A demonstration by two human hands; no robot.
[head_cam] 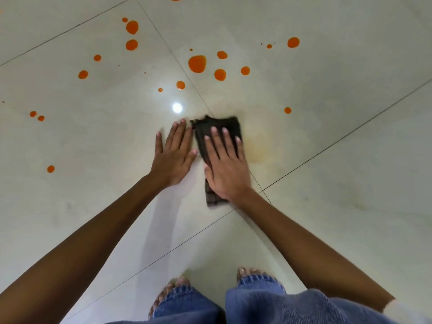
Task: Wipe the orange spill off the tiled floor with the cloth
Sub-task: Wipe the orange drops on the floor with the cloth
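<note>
While the right hand (225, 164) presses flat with fingers spread on the dark folded cloth (218, 132) near the floor's (350, 206) middle, a faint orange smear (259, 146) lies just beside it. Left hand (174, 155) rests flat alongside, likely bracing. Orange drops (197, 63) remain toward the far edge.

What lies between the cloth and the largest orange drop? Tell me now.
Head view: only bare tile and a grout line between the cloth and the largest orange drop.
</note>
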